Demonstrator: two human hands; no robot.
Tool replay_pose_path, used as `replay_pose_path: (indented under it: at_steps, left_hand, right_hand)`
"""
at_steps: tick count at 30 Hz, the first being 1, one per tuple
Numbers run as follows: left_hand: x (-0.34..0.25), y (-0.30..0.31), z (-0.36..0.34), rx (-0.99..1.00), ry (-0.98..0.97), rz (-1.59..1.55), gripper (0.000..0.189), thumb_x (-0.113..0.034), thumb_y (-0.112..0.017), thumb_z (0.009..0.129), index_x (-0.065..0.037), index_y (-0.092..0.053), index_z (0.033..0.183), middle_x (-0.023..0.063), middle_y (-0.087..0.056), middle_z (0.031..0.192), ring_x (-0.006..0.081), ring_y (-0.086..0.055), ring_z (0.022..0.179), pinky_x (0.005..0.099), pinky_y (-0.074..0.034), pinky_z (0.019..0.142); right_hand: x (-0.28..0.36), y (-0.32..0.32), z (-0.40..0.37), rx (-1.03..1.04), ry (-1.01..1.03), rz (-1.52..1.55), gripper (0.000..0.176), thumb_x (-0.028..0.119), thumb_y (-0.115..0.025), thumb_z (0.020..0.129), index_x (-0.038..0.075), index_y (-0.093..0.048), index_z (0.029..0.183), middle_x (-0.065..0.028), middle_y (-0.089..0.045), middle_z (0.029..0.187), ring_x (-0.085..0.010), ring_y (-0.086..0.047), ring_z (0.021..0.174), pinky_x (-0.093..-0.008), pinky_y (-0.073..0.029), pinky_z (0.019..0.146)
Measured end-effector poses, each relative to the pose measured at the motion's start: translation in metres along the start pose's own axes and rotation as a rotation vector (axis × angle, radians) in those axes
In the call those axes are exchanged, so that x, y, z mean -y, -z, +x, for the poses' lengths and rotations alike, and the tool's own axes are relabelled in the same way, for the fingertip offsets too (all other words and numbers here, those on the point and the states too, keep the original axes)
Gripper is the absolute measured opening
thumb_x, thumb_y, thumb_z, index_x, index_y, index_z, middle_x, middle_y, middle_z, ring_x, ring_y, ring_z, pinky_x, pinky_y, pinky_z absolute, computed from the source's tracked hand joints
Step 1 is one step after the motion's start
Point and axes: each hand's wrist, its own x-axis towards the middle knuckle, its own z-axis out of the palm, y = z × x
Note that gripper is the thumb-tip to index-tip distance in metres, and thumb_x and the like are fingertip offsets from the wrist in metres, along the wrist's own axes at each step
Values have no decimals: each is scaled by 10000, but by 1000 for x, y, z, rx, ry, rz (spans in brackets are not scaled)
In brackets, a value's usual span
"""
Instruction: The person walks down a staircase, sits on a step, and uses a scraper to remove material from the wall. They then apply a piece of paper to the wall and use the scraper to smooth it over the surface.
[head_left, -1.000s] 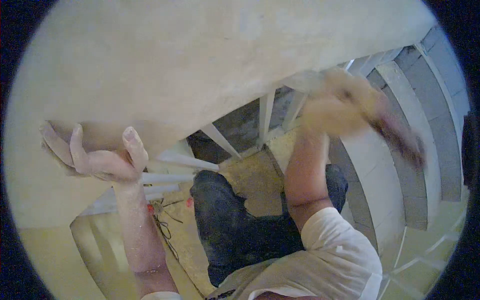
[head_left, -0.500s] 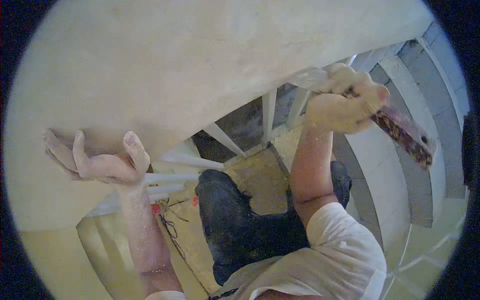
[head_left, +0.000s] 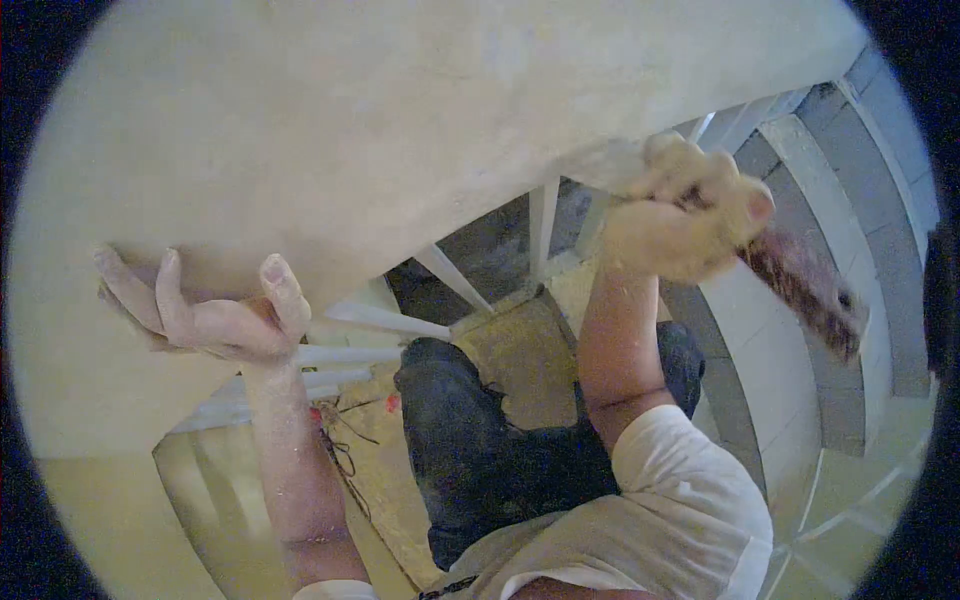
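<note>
My right hand (head_left: 690, 215) is wrapped round a tool with a dark, mottled reddish-brown handle (head_left: 805, 290), which sticks out below the fist to the right. A thin pale blade (head_left: 605, 165), smeared by motion, points left from the fist, close to the lower edge of the pale wall surface (head_left: 350, 120). At the left, my left hand (head_left: 225, 320) holds nothing, its dusty fingers apart and curled upward, with the fingertips at or near that same surface. Whether they touch it cannot be made out.
White railing bars (head_left: 542, 225) stand below the surface's edge. Curved tiled steps (head_left: 760, 370) run down the right side. Between my legs and the railing lies a brownish landing (head_left: 510, 350). A dark cord (head_left: 345, 465) with red bits lies left of my legs.
My right hand has shifted slightly left, and the tool's handle end has swung a little lower. My left hand has moved slightly right and up.
</note>
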Motion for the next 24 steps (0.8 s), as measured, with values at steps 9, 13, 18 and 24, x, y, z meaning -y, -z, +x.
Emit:
replay_pose_path:
  at_steps: [9,13,18,24]
  left_hand:
    - [6,-7,-6,-28,52,-14,611,-439,-571,835,-24,-354,1226,312,-290,1395,452,-247,1312,582,-162,1074]
    - [-5,7,4,5,-74,28,588,-294,-604,836,12,-344,1265,280,-280,1401,431,-243,1319,521,-165,1099]
    - [-5,5,9,2,-54,58,611,-307,-619,835,14,-334,1269,276,-276,1403,428,-236,1323,530,-172,1096]
    - [-1,3,2,-1,34,-81,600,-253,-623,813,16,-331,1263,282,-264,1410,433,-244,1317,530,-201,1087]
  right_hand:
    - [-18,55,-25,-149,-326,596,264,394,-389,953,164,-438,834,-2,-464,681,-168,-423,511,-319,-354,445]
    - [-7,-3,-29,170,23,-191,264,406,-501,903,148,-476,955,-35,-506,798,-190,-482,683,-311,-427,595]
    - [4,-33,-10,23,19,-34,305,388,-426,943,125,-409,790,0,-358,502,-128,-329,351,-288,-272,347]
    - [-5,-30,-19,-268,-260,835,238,317,-458,937,101,-472,839,-29,-487,635,-129,-442,468,-276,-375,412]
